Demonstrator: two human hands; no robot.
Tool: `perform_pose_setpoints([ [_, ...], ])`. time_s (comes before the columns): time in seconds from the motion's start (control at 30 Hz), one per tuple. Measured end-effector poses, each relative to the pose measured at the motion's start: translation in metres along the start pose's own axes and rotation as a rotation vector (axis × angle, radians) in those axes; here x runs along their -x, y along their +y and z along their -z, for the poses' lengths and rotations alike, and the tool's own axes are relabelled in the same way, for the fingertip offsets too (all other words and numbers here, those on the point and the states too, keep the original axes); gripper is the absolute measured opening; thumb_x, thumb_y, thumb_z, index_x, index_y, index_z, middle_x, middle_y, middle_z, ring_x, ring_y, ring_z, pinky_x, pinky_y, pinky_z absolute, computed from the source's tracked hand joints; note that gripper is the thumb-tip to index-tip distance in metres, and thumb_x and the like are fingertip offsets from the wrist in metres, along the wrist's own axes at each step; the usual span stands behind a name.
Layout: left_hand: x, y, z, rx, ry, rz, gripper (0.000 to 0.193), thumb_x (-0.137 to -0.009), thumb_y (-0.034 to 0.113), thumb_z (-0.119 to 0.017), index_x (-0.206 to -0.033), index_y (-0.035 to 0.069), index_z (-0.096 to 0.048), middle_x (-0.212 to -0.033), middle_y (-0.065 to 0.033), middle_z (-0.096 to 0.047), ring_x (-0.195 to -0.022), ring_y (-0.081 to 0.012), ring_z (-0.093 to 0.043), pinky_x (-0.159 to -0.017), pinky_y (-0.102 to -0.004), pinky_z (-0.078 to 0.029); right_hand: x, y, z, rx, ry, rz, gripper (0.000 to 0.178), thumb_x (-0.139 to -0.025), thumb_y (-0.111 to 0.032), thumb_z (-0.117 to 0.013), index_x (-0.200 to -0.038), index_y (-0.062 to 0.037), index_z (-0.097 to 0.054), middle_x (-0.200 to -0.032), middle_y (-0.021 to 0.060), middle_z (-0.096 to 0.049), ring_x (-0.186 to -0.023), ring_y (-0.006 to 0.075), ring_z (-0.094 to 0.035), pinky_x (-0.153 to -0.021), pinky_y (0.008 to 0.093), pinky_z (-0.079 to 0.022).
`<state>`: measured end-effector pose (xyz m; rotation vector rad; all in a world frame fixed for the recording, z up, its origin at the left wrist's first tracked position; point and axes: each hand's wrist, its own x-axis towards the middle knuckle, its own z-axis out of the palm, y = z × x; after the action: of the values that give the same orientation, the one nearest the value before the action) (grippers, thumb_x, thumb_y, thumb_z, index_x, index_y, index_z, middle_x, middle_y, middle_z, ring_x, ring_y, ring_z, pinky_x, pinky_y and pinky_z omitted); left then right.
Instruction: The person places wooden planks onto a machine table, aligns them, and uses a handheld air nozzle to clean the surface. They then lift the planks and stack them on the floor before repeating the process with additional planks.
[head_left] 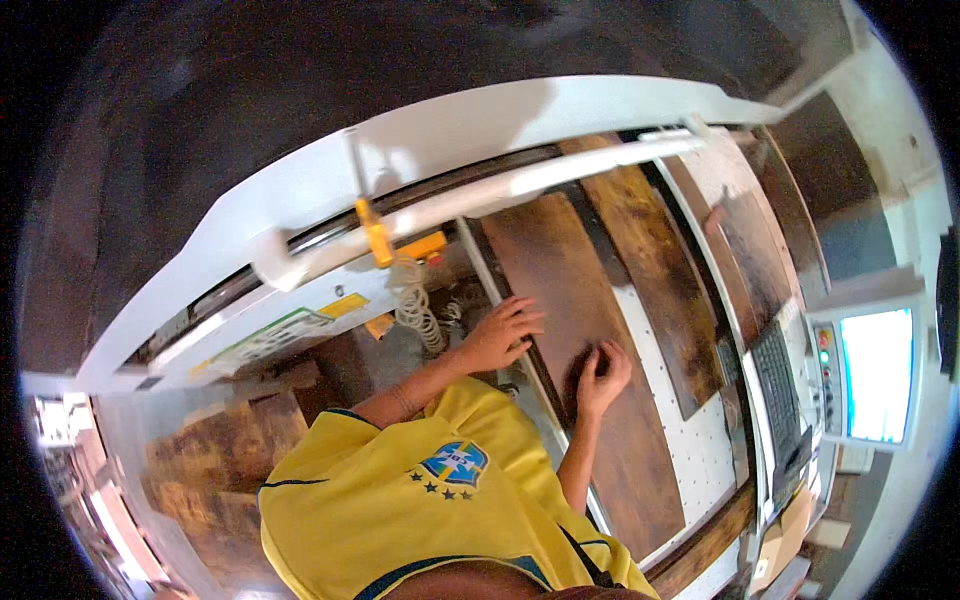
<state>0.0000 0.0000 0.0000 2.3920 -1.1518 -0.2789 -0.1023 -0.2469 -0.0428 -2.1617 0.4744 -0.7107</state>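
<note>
Dotted white tabletop [700, 460] under brown plank [572, 300]

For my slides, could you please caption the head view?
Left hand and right hand over a brown board on a white table.

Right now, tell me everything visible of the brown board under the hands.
The brown board is long, flat and rectangular, wood-like, with a plain face. It lies flat, a white dotted surface showing along its right side. The left hand is by its left edge, the right hand over its middle; contact is unclear.
</note>
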Motion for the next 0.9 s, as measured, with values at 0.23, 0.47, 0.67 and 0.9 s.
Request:
perform_pose_setpoints([
  [0.23,-0.054,0.085,-0.054,0.488,-0.029,0.215,0.034,-0.104,0.026,-0.06,-0.129,0.004,-0.068,-0.125,-0.0182,-0.071,-0.109,-0.0358,-0.068,-0.098,-0.0533,-0.05,-0.155,0.056,0.088,0.231,-0.241,0.479,0.016,-0.093,-0.01,-0.073,-0.106,0.0,-0.075,-0.108,0.0155,-0.074,-0.102,0.0338,-0.069,-0.09,0.046,-0.056],
  [0.47,0.055,0.091,-0.103,0.294,0.243,0.633,0.036,-0.093,0.034,-0.068,-0.105,0.0,-0.069,-0.097,-0.0221,-0.073,-0.096,-0.0424,-0.071,-0.084,-0.0571,-0.054,-0.152,0.08,0.087,0.232,-0.255,0.337,0.027,-0.099,-0.025,-0.07,-0.109,-0.0001,-0.076,-0.108,0.0168,-0.077,-0.099,0.0357,-0.072,-0.088,0.0463,-0.056],
  [0.67,0.117,0.103,-0.147,0.283,0.119,0.954,0.042,-0.092,0.042,-0.068,-0.1,0.001,-0.072,-0.097,-0.0227,-0.074,-0.096,-0.0418,-0.072,-0.082,-0.0563,-0.056,-0.153,0.093,0.063,0.223,-0.25,0.359,0.029,-0.099,-0.03,-0.07,-0.11,-0.0044,-0.075,-0.109,0.0126,-0.077,-0.1,0.0336,-0.072,-0.089,0.0445,-0.056],
  [0.9,0.139,0.171,-0.166,0.301,0.253,1.116,0.047,-0.092,0.045,-0.069,-0.098,-0.001,-0.071,-0.098,-0.0211,-0.075,-0.095,-0.0415,-0.073,-0.081,-0.0551,-0.057,-0.151,0.097,0.057,0.226,-0.337,0.372,0.031,-0.105,-0.034,-0.065,-0.116,-0.0066,-0.075,-0.115,0.0124,-0.074,-0.101,0.0296,-0.071,-0.081,0.0484,-0.056],
])
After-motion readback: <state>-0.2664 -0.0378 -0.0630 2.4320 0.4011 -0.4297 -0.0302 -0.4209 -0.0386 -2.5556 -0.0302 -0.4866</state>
